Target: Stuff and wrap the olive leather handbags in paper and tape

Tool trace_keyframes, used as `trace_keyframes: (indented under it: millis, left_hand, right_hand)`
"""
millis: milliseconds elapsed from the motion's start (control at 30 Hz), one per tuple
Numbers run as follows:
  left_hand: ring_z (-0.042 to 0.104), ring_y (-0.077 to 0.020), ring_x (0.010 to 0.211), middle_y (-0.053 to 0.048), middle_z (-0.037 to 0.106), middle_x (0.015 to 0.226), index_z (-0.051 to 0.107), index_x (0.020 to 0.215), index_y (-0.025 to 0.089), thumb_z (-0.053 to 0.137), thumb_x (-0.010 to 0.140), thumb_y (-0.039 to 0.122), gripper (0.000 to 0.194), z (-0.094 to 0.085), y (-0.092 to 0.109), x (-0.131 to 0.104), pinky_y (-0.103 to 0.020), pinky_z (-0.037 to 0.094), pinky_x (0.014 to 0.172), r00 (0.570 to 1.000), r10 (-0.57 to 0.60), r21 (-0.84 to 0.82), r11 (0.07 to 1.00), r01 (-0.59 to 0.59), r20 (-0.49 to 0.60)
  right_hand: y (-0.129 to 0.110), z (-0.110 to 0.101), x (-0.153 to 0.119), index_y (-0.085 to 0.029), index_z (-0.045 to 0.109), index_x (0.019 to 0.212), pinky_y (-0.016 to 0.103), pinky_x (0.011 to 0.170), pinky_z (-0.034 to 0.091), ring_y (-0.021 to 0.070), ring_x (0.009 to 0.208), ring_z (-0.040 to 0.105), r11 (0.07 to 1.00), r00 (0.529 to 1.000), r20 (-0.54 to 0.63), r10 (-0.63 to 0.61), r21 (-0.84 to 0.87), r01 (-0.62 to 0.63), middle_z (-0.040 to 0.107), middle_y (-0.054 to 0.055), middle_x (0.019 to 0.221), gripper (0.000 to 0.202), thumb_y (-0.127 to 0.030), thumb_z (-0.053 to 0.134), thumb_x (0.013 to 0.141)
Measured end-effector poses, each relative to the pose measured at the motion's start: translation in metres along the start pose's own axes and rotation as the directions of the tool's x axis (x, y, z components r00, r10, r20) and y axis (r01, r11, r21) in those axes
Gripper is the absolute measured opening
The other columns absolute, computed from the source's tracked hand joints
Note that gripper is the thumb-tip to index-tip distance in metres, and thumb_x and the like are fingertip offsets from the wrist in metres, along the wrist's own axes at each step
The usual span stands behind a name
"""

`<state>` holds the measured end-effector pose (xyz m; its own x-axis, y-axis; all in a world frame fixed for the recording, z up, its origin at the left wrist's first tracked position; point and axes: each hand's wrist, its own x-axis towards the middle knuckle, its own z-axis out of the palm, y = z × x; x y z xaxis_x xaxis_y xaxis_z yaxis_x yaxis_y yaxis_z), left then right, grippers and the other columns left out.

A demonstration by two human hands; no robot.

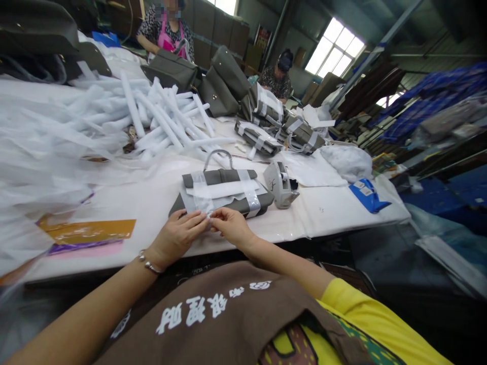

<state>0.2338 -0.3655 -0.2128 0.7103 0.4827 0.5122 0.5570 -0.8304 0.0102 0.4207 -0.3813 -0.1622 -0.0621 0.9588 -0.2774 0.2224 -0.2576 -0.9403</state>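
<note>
A dark grey handbag (240, 205) lies on the white-covered table in front of me, its looped handle wrapped and standing up at the back. White paper (228, 189) covers part of its flap, and two clear tape strips (201, 190) run over the flap. At the bag's front edge, my left hand (178, 234) has its fingers closed together at the lower end of the left strip. My right hand (233, 226) pinches at the same spot, its fingertips almost meeting the left ones. A grey tape dispenser (279, 186) stands just right of the bag.
White padding rolls (163, 114) are heaped behind on the left, near sheets of translucent wrapping (34, 147). More taped bags (258, 137) lie farther back. A blue packet (367, 195) sits near the right edge. Two people (171, 30) are across the table.
</note>
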Motion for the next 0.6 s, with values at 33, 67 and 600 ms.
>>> trace_keyframes:
  millis: [33, 67, 600]
  left_hand:
    - [0.053, -0.0228, 0.116, -0.007, 0.06, 0.124, 0.055, 0.12, 0.021, 0.043, 0.086, 0.011, 0.038, 0.0, 0.0, 0.0, -0.043, 0.037, 0.094, 1.0, -0.002, -0.009, 1.0, 0.002, -0.006]
    - [0.053, -0.0228, 0.116, -0.007, 0.06, 0.123, 0.056, 0.12, 0.021, 0.043, 0.086, 0.011, 0.037, 0.0, 0.0, 0.0, -0.043, 0.037, 0.094, 1.0, -0.004, -0.019, 1.0, 0.004, -0.01]
    - [0.054, -0.0213, 0.115, -0.007, 0.062, 0.12, 0.058, 0.117, 0.024, 0.041, 0.088, 0.012, 0.036, 0.003, -0.001, -0.003, -0.042, 0.036, 0.096, 0.998, -0.048, -0.127, 0.991, 0.042, -0.044]
  right_hand:
    - [0.003, 0.001, 0.001, -0.019, 0.059, 0.079, 0.019, 0.052, 0.044, 0.0108, 0.058, 0.06, 0.999, 0.999, -0.014, -0.032, -0.038, 0.031, 0.06, -0.004, 0.064, 0.007, -0.024, 0.06, 0.074]
    - [0.005, 0.002, 0.001, -0.019, 0.06, 0.079, 0.02, 0.054, 0.045, 0.0111, 0.058, 0.06, 0.994, 0.997, -0.027, -0.07, -0.085, 0.067, 0.061, -0.003, 0.065, 0.007, -0.025, 0.059, 0.075]
    - [0.016, 0.01, 0.008, -0.025, 0.068, 0.087, 0.027, 0.07, 0.045, 0.0158, 0.066, 0.059, 0.864, 0.959, -0.146, -0.244, -0.482, 0.147, 0.062, -0.001, 0.065, 0.016, -0.026, 0.053, 0.081]
